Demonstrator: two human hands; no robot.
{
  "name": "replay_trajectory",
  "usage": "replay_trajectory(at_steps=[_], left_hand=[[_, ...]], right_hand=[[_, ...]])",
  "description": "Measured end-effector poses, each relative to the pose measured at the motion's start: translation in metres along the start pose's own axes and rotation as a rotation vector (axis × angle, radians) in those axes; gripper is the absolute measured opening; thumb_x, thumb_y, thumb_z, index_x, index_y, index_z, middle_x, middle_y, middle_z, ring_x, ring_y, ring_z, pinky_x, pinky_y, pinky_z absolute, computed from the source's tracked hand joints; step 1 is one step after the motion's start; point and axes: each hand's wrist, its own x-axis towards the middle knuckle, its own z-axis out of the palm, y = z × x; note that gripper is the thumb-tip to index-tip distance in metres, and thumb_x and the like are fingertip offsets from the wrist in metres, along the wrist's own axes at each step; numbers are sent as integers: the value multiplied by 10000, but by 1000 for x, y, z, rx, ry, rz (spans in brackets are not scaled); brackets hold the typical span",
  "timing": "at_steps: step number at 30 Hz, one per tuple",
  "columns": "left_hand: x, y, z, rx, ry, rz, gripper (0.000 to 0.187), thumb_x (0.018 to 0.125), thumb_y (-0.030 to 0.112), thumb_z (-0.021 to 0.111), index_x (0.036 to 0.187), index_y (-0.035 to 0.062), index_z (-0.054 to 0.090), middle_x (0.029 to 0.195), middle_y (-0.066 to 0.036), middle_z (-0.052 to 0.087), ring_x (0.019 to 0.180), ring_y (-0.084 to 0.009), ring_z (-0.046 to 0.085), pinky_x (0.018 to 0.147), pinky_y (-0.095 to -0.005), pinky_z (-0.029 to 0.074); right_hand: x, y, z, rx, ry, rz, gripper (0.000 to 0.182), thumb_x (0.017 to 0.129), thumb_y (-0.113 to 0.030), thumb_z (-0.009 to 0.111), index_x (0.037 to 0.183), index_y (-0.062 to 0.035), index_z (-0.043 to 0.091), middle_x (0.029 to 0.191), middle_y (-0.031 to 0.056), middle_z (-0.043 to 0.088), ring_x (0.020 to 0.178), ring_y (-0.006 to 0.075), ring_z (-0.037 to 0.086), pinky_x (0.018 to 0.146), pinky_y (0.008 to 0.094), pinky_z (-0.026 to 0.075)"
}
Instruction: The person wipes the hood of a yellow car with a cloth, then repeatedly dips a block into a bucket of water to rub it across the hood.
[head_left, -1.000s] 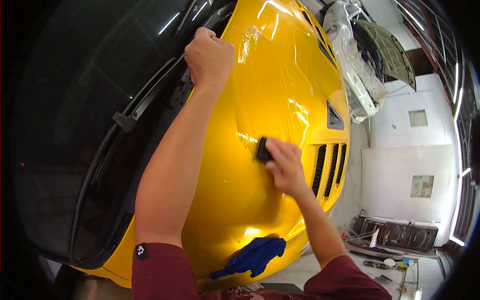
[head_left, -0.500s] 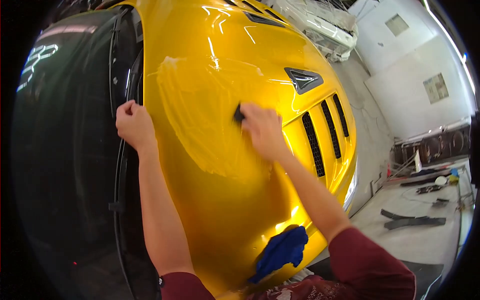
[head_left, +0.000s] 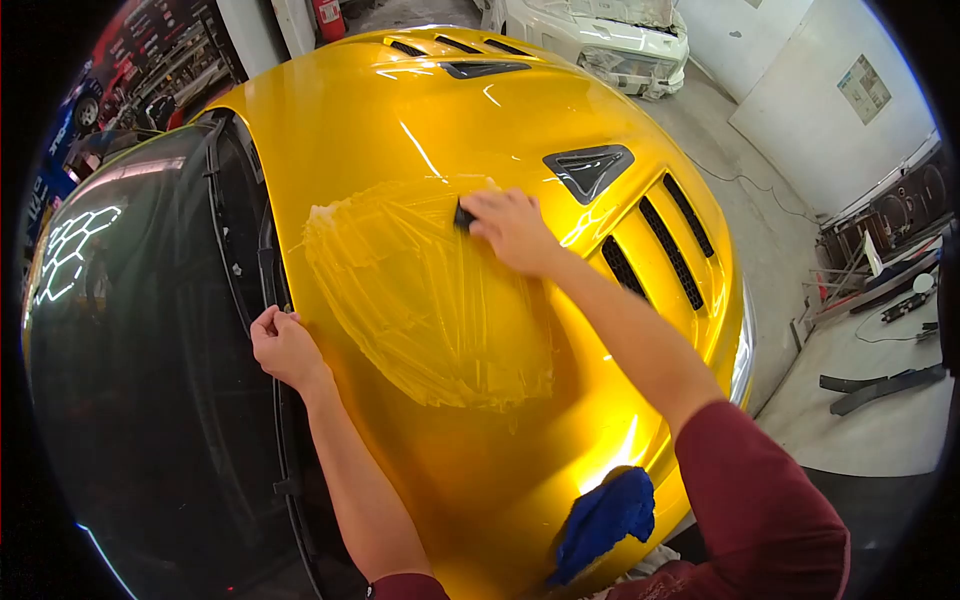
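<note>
Workshop bay: grey concrete floor, white walls, a white car body (head_left: pixel 610 35) parked beyond the work surface. The work surface is the yellow bonnet (head_left: pixel 420 110) of a car, with the dark windscreen (head_left: pixel 130 400) to its left.

Left hand (head_left: pixel 285 348): fingers curled together, resting at the bonnet's rear edge beside the windscreen. Whether it pinches anything cannot be told. It lies well apart from the applicator, down and to the left of it.

Hazy smear patch (head_left: pixel 430 295): a streaked film on the paint between the two hands. It spreads down and to the left from the right hand's grip, its long axis running from that grip towards the left hand.

Right hand (head_left: pixel 512 228): fingers pressed together on a small black applicator pad (head_left: pixel 464 215), held flat against the paint at the patch's upper right corner. This hand is the nearer one to the patch.

Right of the grip: triangular vent (head_left: pixel 588 168) and slotted louvres (head_left: pixel 660 245). Below it, near the bonnet's front edge: blue cloth (head_left: pixel 605 520).
</note>
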Motion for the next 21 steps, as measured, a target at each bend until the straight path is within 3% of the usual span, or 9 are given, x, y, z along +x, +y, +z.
replay_trajectory(at_steps=[3, 8, 10, 12, 15, 19, 21], left_hand=[[1, -1, -1, -31, 1, -19, 162, 964, 75, 598, 1060, -11, 697, 885, -78, 724, 787, -183, 697, 782, -321, 546], [-2, 1, 0, -50, 3, -24, 162, 961, 69, 598, 1060, -17, 695, 868, -80, 721, 781, -183, 693, 776, -322, 546], [-2, 3, -1, -18, -13, -25, 166, 978, 70, 588, 1071, -13, 698, 885, -74, 717, 796, -167, 688, 779, -312, 544], [-2, 4, -1, 2, -12, -17, 167, 985, 70, 583, 1075, -8, 700, 893, -71, 718, 801, -160, 687, 780, -308, 542], [-5, 7, -2, 6, 7, 11, 166, 976, 69, 583, 1067, -9, 698, 875, -77, 724, 788, -172, 692, 771, -315, 544], [-5, 6, -1, 1, 2, 29, 170, 962, 70, 580, 1055, -18, 692, 840, -94, 725, 756, -203, 703, 743, -332, 552], [-6, 5, 0, -16, 8, 30, 172, 965, 76, 578, 1054, -16, 692, 835, -98, 725, 751, -207, 706, 737, -336, 554]], right_hand=[[21, 13, 9, -58, 19, 6, 355, 994, -261, 586, 1335, -160, 591, 1389, 39, 598, 1161, 342, 545, 970, 545, 413], [-77, -36, -21, 81, -128, -44, 390, 976, -277, 619, 1346, -163, 582, 1414, 32, 585, 1195, 339, 521, 1004, 527, 394], [-48, -11, -15, 41, -221, -88, 413, 969, -280, 631, 1362, -168, 577, 1420, 31, 582, 1203, 338, 514, 1006, 521, 392], [14, 19, 2, 56, -73, -128, 413, 980, -264, 618, 1382, -180, 586, 1387, 44, 608, 1195, 341, 518, 1003, 507, 390], [62, 34, 16, 104, -79, -138, 365, 988, -267, 606, 1337, -161, 628, 1371, 53, 627, 1170, 331, 535, 1001, 485, 395], [-31, 1, -24, 188, -137, -232, 392, 943, -161, 669, 1331, -113, 646, 1369, 74, 640, 1218, 317, 555, 1068, 471, 384], [-31, 8, -29, 218, -185, -261, 397, 928, -130, 680, 1323, -102, 652, 1370, 85, 638, 1244, 320, 551, 1082, 473, 385]])
